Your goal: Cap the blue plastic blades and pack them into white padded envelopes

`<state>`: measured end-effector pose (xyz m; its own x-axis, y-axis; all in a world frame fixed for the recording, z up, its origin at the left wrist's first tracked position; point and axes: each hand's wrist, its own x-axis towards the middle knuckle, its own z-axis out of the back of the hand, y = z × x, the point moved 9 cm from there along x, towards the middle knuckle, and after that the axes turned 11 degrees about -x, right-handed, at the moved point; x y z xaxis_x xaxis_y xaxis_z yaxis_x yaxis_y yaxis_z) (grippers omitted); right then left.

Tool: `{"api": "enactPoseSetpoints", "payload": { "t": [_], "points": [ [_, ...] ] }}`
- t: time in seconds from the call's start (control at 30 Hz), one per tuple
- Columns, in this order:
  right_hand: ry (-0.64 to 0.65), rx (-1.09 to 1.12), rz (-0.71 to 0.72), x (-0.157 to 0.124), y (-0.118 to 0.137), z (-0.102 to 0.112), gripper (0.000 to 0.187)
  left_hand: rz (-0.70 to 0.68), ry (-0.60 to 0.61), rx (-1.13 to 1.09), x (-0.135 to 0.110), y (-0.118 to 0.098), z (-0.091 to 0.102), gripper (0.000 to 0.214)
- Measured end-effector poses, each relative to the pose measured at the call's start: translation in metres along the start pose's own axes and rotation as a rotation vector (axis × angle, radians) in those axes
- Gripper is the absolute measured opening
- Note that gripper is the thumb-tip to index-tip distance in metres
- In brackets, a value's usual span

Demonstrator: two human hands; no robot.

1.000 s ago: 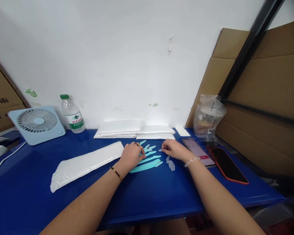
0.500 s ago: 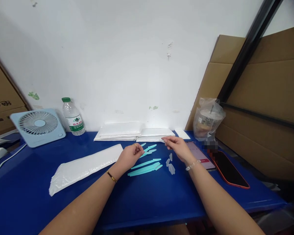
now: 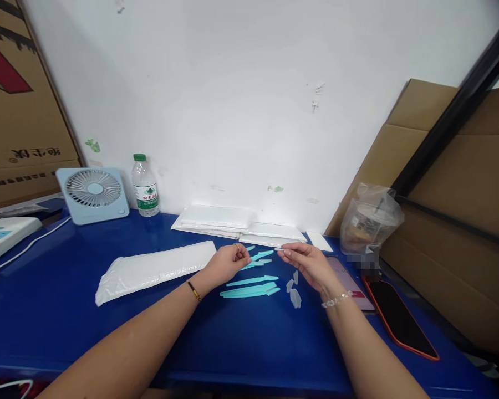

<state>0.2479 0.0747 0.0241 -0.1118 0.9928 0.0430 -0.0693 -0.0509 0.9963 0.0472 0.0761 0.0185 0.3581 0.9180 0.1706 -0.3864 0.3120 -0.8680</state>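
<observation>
My left hand (image 3: 228, 263) is closed in a pinch, and a turquoise eyebrow razor (image 3: 263, 255) sticks out to the right from its fingertips. Opposite it, my right hand (image 3: 307, 263) pinches a small pale blade cap (image 3: 278, 249), mostly hidden by the fingers. A short gap separates the razor from the cap. Below the hands, several more turquoise eyebrow razors (image 3: 249, 291) lie side by side on the blue table. A few translucent blade caps (image 3: 295, 298) rest under my right hand. Some razors are partly hidden behind my left fingers.
A white padded packet (image 3: 158, 270) lies left of my hand. Flat white packs (image 3: 216, 218) are stacked along the wall. A fan (image 3: 95, 194) and water bottle (image 3: 145, 188) stand back left; a bagged drink cup (image 3: 368, 221) and phone (image 3: 401, 318) are at right.
The view has turned left and shifted, so things sit further right in it. Both hands stay pinched over the razors, and the pale cap now shows at my right fingertips.
</observation>
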Motion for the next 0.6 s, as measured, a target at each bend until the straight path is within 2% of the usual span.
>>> {"api": "enactPoseSetpoints", "payload": {
  "t": [0.13,0.27,0.53,0.6],
  "points": [
    [-0.053,-0.055,0.016,0.0,0.001,0.005,0.032,0.01,-0.005,0.003,0.0,0.002,0.0,0.031],
    [-0.038,-0.129,0.066,0.002,0.002,0.004,0.032,0.016,-0.003,-0.011,0.0,0.003,-0.001,0.031],
    [0.108,-0.297,0.101,0.0,-0.005,-0.032,0.034,0.01,0.054,0.006,0.0,0.0,-0.01,0.029],
    [0.131,-0.371,0.1,-0.001,-0.003,-0.032,0.035,0.005,0.068,0.042,0.0,0.001,-0.011,0.027]
  ]
}}
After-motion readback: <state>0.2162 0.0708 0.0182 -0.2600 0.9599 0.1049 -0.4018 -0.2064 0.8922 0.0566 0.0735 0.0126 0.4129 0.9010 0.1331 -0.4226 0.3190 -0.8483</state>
